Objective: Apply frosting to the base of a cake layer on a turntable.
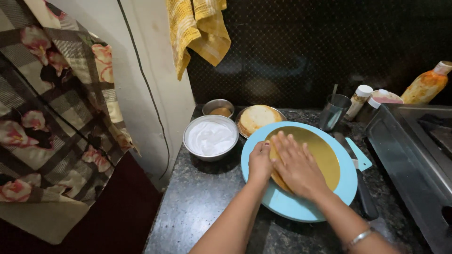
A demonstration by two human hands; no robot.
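On the table (202, 197) I count one blue turntable (301, 207), one gold board (325, 155) lying flat on it, two bowls, one cake plate. My right hand (296, 167) presses it, fingers spread; left hand (260, 162) curled at its edge.

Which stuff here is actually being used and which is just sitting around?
In use: left hand, right hand, gold cake board, blue turntable.
Lying about: bowl of white cream, sponge cake, yellow towel, steel cup, orange bottle.
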